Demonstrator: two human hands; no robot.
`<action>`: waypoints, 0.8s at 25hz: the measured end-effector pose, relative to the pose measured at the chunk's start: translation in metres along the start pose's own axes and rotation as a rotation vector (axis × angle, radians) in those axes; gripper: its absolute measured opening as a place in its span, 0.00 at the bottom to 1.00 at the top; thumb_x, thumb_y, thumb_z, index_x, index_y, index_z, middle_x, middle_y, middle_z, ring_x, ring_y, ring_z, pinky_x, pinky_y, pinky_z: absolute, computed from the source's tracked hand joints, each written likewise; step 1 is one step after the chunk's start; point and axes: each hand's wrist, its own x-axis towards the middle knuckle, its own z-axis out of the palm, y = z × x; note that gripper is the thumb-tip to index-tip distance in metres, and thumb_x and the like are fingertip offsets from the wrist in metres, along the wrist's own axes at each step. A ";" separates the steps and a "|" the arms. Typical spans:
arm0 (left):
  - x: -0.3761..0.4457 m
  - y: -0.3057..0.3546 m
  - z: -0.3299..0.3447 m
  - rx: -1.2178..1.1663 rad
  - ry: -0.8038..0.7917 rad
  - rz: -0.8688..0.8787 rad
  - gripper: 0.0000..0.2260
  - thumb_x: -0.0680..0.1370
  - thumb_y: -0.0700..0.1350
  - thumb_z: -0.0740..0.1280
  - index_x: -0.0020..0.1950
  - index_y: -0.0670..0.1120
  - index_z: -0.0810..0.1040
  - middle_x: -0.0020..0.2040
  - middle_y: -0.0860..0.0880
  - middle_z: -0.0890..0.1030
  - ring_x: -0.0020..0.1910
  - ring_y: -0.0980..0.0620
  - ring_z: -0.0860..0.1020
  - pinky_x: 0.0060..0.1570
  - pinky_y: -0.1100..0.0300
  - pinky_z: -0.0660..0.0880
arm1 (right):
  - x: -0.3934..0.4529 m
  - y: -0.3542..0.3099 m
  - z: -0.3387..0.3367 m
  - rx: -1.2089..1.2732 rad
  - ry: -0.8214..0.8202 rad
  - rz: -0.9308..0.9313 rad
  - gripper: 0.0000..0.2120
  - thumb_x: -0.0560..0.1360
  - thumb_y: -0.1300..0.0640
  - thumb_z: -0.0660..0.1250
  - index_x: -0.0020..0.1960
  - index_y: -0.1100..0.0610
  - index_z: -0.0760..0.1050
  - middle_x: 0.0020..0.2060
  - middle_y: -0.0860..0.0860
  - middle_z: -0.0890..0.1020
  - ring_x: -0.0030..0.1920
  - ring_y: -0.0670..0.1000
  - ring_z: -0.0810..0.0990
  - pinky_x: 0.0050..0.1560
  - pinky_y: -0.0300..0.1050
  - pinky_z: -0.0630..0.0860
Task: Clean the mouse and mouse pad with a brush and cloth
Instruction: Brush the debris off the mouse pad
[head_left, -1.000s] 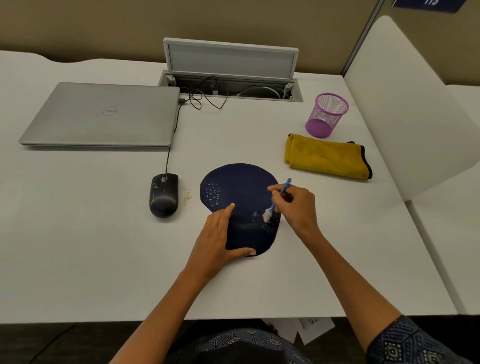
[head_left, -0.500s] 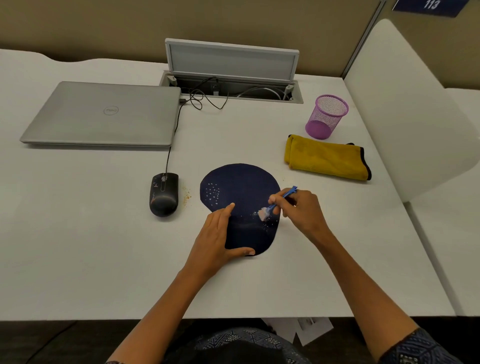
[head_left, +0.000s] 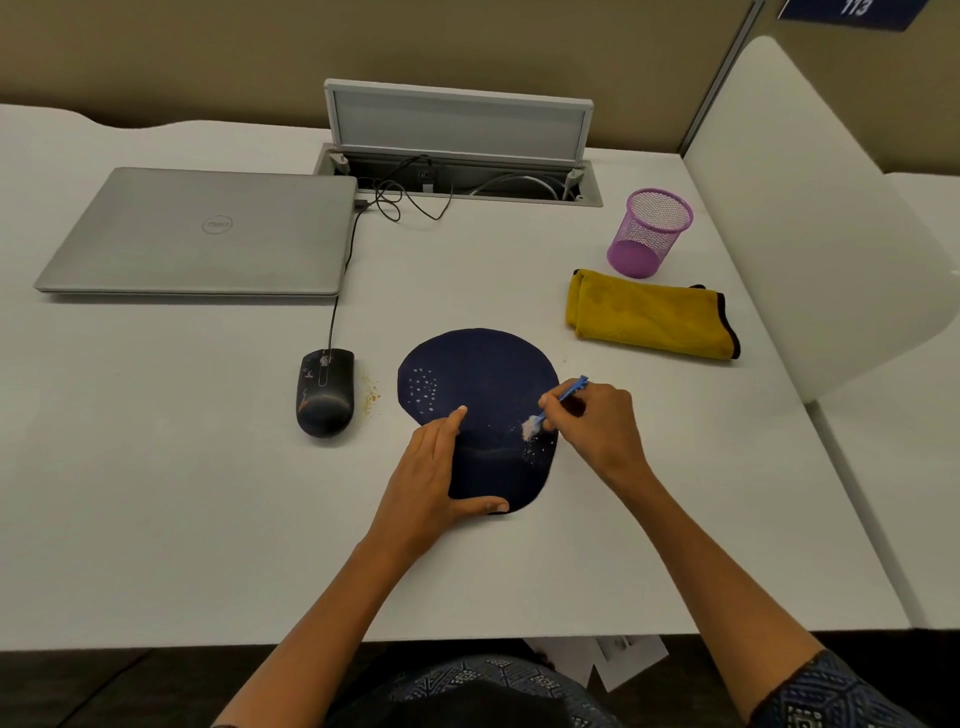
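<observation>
Brush (head_left: 558, 401) tilted flatter than before — bristles on mouse pad (head_left: 483, 374)

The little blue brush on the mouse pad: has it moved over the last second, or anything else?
The right hand tipped the blue brush flatter and kept sweeping the mouse pad's right edge. The left hand stayed pressing the pad; mouse and yellow cloth unmoved.

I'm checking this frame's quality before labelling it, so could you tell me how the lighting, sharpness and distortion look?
Head view: soft, even light with faint shadows under the left hand and right hand; no strong glare on the laptop; wide-angle bending at the desk edges; brush bristles slightly blurred.
</observation>
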 end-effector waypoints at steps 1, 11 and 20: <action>0.000 0.000 0.000 -0.005 0.002 -0.002 0.48 0.63 0.63 0.73 0.75 0.48 0.53 0.67 0.48 0.67 0.63 0.53 0.66 0.62 0.64 0.63 | -0.001 -0.003 0.000 0.050 -0.010 -0.001 0.06 0.74 0.58 0.67 0.43 0.58 0.81 0.37 0.53 0.84 0.38 0.47 0.83 0.43 0.34 0.78; 0.000 0.001 0.000 0.006 0.007 0.010 0.49 0.63 0.62 0.74 0.75 0.47 0.53 0.66 0.48 0.67 0.63 0.53 0.66 0.63 0.62 0.64 | -0.001 -0.001 -0.002 -0.120 -0.073 0.001 0.08 0.75 0.55 0.66 0.46 0.57 0.82 0.39 0.54 0.85 0.40 0.52 0.82 0.45 0.47 0.79; 0.001 0.001 0.000 -0.001 0.004 -0.003 0.48 0.63 0.61 0.75 0.74 0.48 0.53 0.67 0.48 0.67 0.64 0.52 0.66 0.63 0.62 0.63 | -0.012 -0.026 0.020 0.024 -0.296 -0.097 0.09 0.75 0.55 0.67 0.52 0.57 0.82 0.47 0.53 0.85 0.48 0.50 0.82 0.54 0.42 0.78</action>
